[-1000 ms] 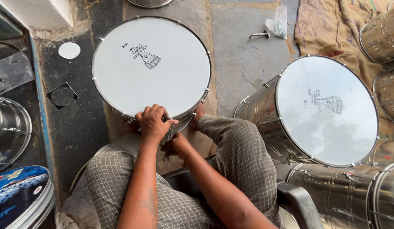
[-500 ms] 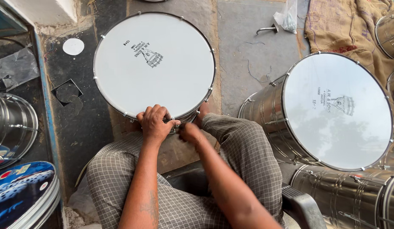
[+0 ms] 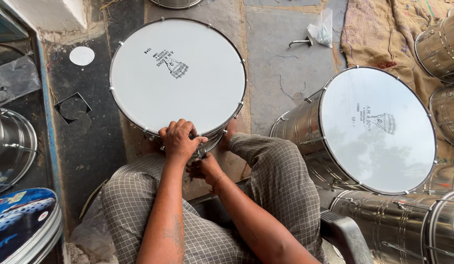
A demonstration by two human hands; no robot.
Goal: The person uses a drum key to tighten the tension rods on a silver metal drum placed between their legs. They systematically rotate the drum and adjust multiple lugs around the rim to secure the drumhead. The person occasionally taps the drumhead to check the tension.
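Observation:
A round drum (image 3: pixel 178 76) with a white head and a metal hoop stands upright on the floor between my knees. My left hand (image 3: pixel 179 140) is closed over the near rim of the drum, fingers curled on the hoop. My right hand (image 3: pixel 203 167) is lower, under the left hand at the drum's near side, fingers curled; what it grips is hidden. My legs in checked trousers flank the drum.
A second white-headed steel drum (image 3: pixel 376 129) leans at the right, with more steel shells (image 3: pixel 439 46) behind and below it. A small plastic bag (image 3: pixel 322 29) and a metal hook (image 3: pixel 301 43) lie on the floor. Shiny hoops (image 3: pixel 12 146) and a blue printed disc (image 3: pixel 19 220) sit at left.
The view has shifted slightly. My right hand has dropped from the drum's rim to just below my left hand. The left hand stays on the near rim.

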